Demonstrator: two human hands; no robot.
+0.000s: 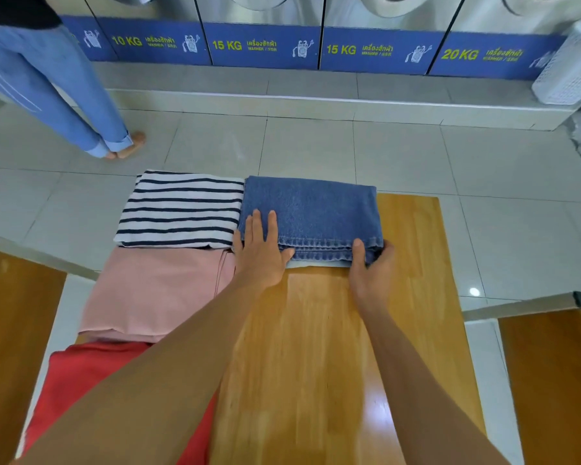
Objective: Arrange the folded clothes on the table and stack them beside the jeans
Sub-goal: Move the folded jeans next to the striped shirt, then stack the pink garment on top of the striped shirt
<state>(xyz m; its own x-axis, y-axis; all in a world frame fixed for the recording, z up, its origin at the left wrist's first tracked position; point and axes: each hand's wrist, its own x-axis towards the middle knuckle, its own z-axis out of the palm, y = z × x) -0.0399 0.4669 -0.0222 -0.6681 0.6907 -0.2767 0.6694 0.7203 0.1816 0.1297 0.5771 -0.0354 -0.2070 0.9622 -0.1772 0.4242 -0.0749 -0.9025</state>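
Note:
Folded blue jeans (316, 209) lie at the far end of the wooden table (332, 347). My left hand (260, 253) rests flat on their near left corner, fingers spread. My right hand (371, 268) pinches the near right edge of the jeans, thumb on top. Left of the jeans lies a folded striped shirt (182, 209). A folded pink garment (155, 290) sits nearer along the table's left side, and a red garment (91, 391) lies nearest, partly hidden by my left forearm.
Wooden benches (14, 330) (557, 380) flank the table on both sides. Washing machines (265, 45) line the far wall. A person in light jeans (64, 95) stands at the far left. A white laundry basket (571, 68) sits on the step at the far right.

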